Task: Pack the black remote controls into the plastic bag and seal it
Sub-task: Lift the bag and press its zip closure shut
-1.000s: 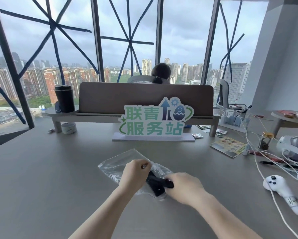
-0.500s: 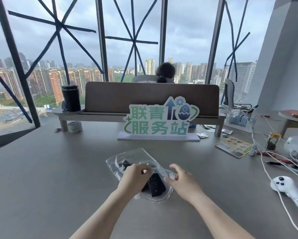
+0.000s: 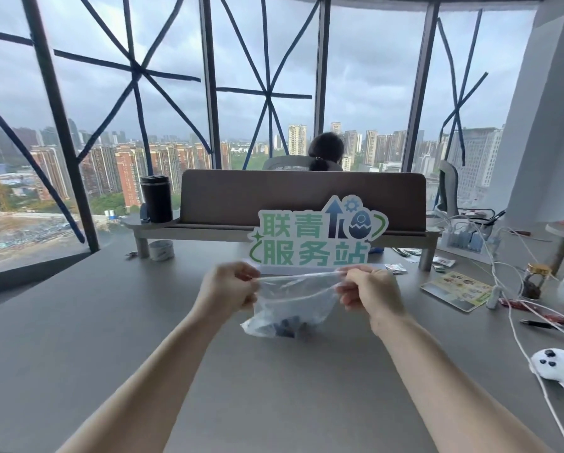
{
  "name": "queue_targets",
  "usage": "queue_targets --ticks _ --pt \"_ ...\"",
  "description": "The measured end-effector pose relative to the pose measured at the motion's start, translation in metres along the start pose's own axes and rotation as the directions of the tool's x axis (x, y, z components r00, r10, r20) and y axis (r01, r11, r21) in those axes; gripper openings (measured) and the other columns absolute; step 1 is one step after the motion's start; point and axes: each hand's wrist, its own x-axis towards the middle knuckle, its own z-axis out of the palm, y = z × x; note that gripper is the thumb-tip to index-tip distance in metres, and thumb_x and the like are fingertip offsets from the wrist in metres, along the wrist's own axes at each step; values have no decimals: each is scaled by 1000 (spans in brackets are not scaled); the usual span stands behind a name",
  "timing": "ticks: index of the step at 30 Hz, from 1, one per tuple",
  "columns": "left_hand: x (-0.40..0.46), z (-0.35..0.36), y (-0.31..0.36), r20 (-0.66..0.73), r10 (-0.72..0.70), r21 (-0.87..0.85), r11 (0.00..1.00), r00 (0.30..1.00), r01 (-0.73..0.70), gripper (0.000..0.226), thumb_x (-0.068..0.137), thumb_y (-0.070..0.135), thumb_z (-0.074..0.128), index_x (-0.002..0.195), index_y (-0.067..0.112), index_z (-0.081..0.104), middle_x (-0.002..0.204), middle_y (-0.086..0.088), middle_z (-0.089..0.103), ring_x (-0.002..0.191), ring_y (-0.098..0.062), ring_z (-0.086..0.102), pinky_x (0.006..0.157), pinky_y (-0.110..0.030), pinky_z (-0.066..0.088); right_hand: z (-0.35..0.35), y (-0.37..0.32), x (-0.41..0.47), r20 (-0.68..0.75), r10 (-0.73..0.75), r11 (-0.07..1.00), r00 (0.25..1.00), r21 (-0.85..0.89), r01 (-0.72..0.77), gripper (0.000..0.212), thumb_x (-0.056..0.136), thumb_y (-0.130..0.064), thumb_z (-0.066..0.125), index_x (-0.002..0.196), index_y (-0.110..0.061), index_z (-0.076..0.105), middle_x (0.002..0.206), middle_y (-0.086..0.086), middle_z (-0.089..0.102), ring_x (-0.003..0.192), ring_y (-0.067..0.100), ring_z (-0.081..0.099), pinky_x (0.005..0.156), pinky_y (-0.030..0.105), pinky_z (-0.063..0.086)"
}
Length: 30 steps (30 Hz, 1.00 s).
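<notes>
Holding the plastic bag (image 3: 295,300) up above the grey table (image 3: 78,338), the person has one hand at each end of its top edge. The left hand (image 3: 228,287) has its fingers curled closed, pinching the left end of the edge; the right hand (image 3: 370,289) does the same at the right end, thumb and fingers pressed together on the plastic. Between the two hands the top edge runs taut and nearly level, just in front of the lower part of the green and white sign (image 3: 318,237) that stands further back on the table. The bag hangs down from that edge, clear and crinkled, and the black remote controls (image 3: 287,323) sit as a dark lump at its bottom; how many there are cannot be told through the plastic. Whether the bag's lowest part touches the table or hangs just above it is not clear.

Behind the sign is a brown desk divider (image 3: 303,197) on a low shelf, with a black cup (image 3: 156,197) at the shelf's left end. At the right edge of the table lie a white controller (image 3: 556,366), white cables (image 3: 516,325) and a printed card (image 3: 455,289), all well apart from the bag
</notes>
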Motion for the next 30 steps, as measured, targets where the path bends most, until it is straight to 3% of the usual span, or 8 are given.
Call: queue_targets --ticks 5,10,15,17,22,26,28,30 --pt "23 -30 66 -79 102 -258 959 992 -119 6 75 2 75 79 7 74 69 -8 68 56 -14 60 56 -17 57 -6 -72 -5 45 -153 967 987 213 140 19 89 4 54 90 -2 73 61 9 74 45 15 67 43 22 55" --pt "20 -35 69 88 127 -371 925 988 -86 22 76 2 73 97 7 74 94 -9 74 87 -16 68 74 -14 56 -20 -91 -13 89 -175 973 981 168 158 13 90 3 58 92 4 71 70 13 73 53 16 71 50 24 60" --pt "7 -15 41 -32 213 -60 975 977 -215 19 76 0 73 89 12 76 77 1 73 58 2 63 63 -13 53 -30 -86 -18 82 -144 989 986 -5 145 11 86 -1 64 85 5 73 64 12 74 45 18 68 43 25 56" --pt "5 -9 33 -78 182 -23 983 980 -185 11 78 8 74 77 19 76 70 -1 74 53 -6 63 58 -23 57 -34 -84 -20 62 -133 989 989 -62 137 12 85 -2 64 81 2 74 62 11 73 42 19 64 40 25 53" --pt "-6 0 34 -6 43 -233 972 999 -43 5 81 17 72 76 16 73 72 -1 70 63 -12 61 51 -21 50 -50 -87 -24 -49 -212 937 976 -293 188 18 74 -9 69 67 7 70 45 7 50 32 16 39 39 21 33" --pt "-18 11 56 36 60 -361 931 998 -43 7 83 16 70 76 14 70 70 3 68 57 -8 59 53 -22 49 -57 -92 -34 -145 -449 610 882 -771 184 18 79 -26 62 72 -14 73 70 4 66 75 28 62 67 36 48" --pt "-23 21 70 43 104 -358 930 994 -82 8 82 13 70 74 13 70 68 2 65 52 -6 57 49 -20 49 -47 -96 -49 50 -587 414 808 -839 353 18 84 -39 62 92 -28 74 97 -2 66 101 25 58 85 38 45" --pt "-27 31 82 46 155 -310 941 987 -134 12 81 11 70 70 15 70 65 2 63 49 -7 55 47 -21 48 -31 -99 -57 293 -574 263 765 -819 511 39 83 -50 63 116 -29 68 117 -7 64 116 20 50 98 39 36"
